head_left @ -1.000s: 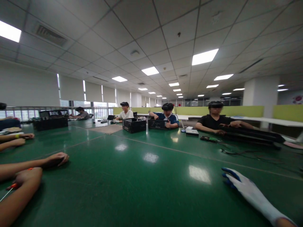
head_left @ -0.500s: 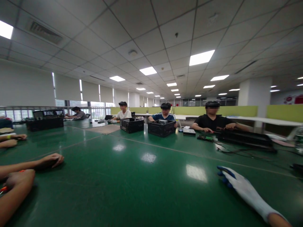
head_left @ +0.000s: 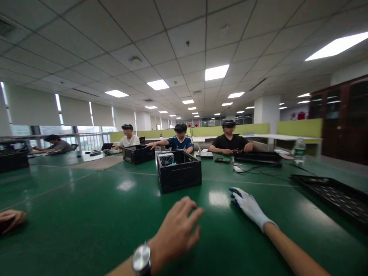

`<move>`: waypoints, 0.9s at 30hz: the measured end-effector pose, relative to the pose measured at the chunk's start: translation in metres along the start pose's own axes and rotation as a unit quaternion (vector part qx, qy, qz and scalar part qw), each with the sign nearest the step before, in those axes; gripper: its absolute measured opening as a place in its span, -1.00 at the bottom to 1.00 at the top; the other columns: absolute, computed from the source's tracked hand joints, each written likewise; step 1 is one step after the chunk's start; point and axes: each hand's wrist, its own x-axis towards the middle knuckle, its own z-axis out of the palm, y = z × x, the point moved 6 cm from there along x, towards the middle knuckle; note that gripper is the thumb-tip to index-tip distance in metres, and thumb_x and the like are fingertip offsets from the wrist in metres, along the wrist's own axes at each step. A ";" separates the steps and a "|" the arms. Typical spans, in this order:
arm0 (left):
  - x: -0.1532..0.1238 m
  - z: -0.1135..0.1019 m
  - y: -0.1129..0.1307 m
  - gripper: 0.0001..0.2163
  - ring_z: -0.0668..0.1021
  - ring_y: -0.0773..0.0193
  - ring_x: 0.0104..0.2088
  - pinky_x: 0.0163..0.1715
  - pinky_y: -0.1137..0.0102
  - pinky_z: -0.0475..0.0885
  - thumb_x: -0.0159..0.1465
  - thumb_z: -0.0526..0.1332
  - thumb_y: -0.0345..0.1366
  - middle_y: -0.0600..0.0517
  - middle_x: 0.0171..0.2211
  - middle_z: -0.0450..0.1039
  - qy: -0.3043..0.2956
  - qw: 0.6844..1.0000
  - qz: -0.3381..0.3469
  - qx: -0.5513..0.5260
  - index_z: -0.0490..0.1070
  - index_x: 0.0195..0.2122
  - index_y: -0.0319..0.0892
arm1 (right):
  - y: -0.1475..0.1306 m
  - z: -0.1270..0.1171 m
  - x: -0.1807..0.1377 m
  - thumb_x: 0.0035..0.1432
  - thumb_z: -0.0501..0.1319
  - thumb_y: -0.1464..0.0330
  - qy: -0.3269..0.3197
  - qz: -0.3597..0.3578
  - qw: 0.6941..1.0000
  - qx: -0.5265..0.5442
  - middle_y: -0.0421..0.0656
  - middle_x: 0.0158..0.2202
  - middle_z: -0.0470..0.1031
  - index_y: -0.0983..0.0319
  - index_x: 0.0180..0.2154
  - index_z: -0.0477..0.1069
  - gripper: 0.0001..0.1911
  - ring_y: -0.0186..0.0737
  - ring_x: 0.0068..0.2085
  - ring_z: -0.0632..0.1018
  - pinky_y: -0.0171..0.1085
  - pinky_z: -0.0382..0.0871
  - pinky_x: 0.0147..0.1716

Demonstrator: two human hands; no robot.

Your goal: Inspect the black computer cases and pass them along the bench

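Reaching forward over the glossy green worktop (head_left: 86, 230), the bare left hand (head_left: 175, 232) is raised just above the surface, fingers loosely spread and slightly curled, gripping nothing; a silver round-faced wristwatch (head_left: 141, 260) sits on its wrist. Right hand (head_left: 249, 207) — in a white knit glove with blue fingertips — lies flat on the worktop, fingers extended and together, also holding nothing.

Nearest thing to both: a black rectangular plastic crate (head_left: 178, 174), open-topped, standing upright on the worktop just beyond the fingertips, apart from them. A grey box with a round fan grille (head_left: 166, 158) shows inside it, at the crate's left rear.

Toward the right edge of the worktop lies a flat black slotted tray (head_left: 330, 195). At the far edge sit three people, each wearing a headset; a second black crate (head_left: 138, 154) stands before the leftmost. Another person's hand (head_left: 11, 220) rests at the left edge — contents unclear.
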 end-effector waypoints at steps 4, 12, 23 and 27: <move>0.086 0.002 -0.108 -0.55 0.28 0.01 0.24 0.28 0.18 0.20 0.39 0.07 -0.21 -0.22 0.22 0.21 -0.061 0.980 -0.153 0.108 0.18 0.27 -0.22 | 0.003 0.002 -0.004 0.24 -0.04 0.28 0.014 0.003 1.000 0.005 0.03 0.13 0.47 0.28 0.08 0.44 -0.52 -0.03 0.13 0.47 -0.15 0.20 0.22; 0.127 0.053 -0.205 -0.55 0.57 -0.13 -0.18 -0.14 0.10 0.41 0.42 -0.13 -0.06 -0.29 -0.21 0.53 -0.144 0.934 -0.298 0.133 0.41 -0.15 -0.30 | 0.023 0.011 0.005 0.28 0.04 0.29 0.013 0.014 0.999 0.042 -0.09 -0.02 0.56 0.16 0.06 0.45 -0.62 -0.11 0.04 0.51 -0.22 0.28 0.09; 0.053 -0.008 -0.112 -0.55 0.59 -0.03 -0.08 -0.10 0.17 0.45 0.42 -0.18 -0.01 -0.18 -0.09 0.54 -0.184 0.926 -0.289 0.160 0.36 0.00 -0.16 | 0.024 -0.008 0.001 0.28 -0.08 0.25 0.026 0.050 0.986 0.157 -0.11 -0.27 0.55 0.21 0.09 0.40 -0.54 -0.18 -0.29 0.55 -0.27 0.40 -0.26; -0.049 -0.068 -0.045 -0.53 0.57 -0.10 -0.04 -0.07 0.10 0.50 0.21 0.09 0.16 -0.09 -0.05 0.55 -0.156 0.954 -0.234 0.100 0.45 0.01 0.03 | 0.022 -0.005 0.003 0.27 -0.07 0.25 0.035 0.036 0.989 0.140 -0.02 -0.04 0.49 0.22 0.06 0.39 -0.56 -0.10 -0.02 0.51 -0.21 0.34 0.00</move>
